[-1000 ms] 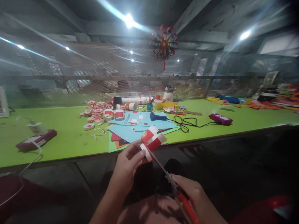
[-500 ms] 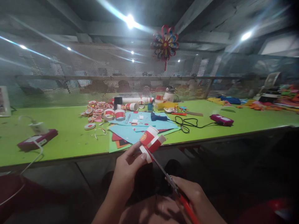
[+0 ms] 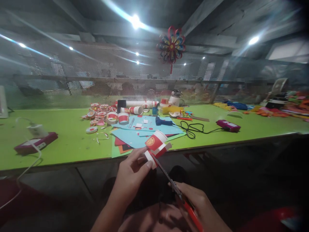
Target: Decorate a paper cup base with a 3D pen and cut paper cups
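My left hand [image 3: 135,169] is closed on a red and white paper cup [image 3: 154,140] with a yellow emblem, held tilted just off the table's front edge. A cut strip of the cup's wall sticks out to the right. In my right hand [image 3: 193,196] is a pair of scissors [image 3: 177,190] with red handles, its blades reaching up and left into the cup's cut wall. My fingers partly hide the lower end of the cup, and the handle loops are partly covered by my right hand.
On the green table [image 3: 72,141] lie blue paper sheets [image 3: 125,137], a blue glue gun [image 3: 164,121] with a black cord, and cut cup pieces [image 3: 96,112]. Purple power strips [image 3: 228,125] sit right and left. A jug [image 3: 175,98] and stacked cups [image 3: 137,103] stand at the back.
The cup has turned slightly in my left hand, showing more of its emblem, and its cut strip sits a little lower. The scissors stay at the cup. The view has shifted slightly.
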`<state>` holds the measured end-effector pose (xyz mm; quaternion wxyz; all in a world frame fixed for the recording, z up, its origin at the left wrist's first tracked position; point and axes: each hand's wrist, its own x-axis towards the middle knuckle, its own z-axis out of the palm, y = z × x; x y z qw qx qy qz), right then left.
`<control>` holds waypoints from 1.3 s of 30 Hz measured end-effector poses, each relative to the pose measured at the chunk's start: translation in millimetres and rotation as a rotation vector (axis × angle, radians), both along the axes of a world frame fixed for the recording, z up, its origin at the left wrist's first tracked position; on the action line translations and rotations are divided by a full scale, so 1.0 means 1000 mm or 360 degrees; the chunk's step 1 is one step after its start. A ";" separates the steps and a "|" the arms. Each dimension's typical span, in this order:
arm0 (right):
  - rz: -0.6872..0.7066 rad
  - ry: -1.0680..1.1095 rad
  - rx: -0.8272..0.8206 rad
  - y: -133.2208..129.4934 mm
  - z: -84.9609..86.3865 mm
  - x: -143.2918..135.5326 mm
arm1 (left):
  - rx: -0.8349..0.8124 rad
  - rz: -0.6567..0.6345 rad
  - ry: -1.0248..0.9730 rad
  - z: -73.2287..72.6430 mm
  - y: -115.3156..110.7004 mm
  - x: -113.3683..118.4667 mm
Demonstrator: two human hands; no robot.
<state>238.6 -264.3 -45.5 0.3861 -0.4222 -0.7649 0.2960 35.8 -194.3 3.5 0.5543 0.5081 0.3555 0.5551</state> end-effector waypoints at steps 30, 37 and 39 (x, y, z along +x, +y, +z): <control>-0.0135 -0.0358 0.0109 -0.003 -0.005 0.010 | -0.0197 -0.0420 -0.0029 -0.008 0.011 -0.018; -0.0185 -0.0507 0.0033 -0.005 0.008 0.012 | -0.0195 -0.0318 0.0011 -0.010 0.009 -0.012; -0.0205 -0.0529 0.0029 -0.005 0.012 0.013 | -0.0185 -0.0247 0.0026 -0.009 0.008 -0.009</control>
